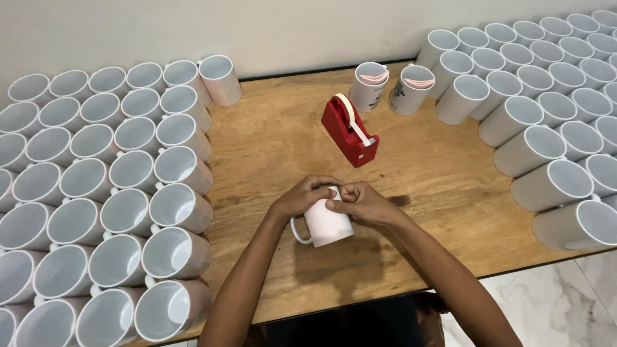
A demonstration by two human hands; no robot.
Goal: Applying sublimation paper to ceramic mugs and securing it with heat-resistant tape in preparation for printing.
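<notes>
A white mug [326, 225] lies on its side on the wooden table [283, 148], handle toward the left. My left hand [302, 195] grips its upper end with curled fingers. My right hand [360, 203] presses against the same end from the right, fingertips meeting the left hand's. A red tape dispenser [349, 130] with a pale roll of tape stands just beyond my hands.
Several rows of white mugs [103, 193] fill the table's left side, and several more white mugs [546, 109] crowd the right side. Two mugs [389, 87] holding pink sheets stand behind the dispenser near the wall. A marble floor [559, 302] shows at lower right.
</notes>
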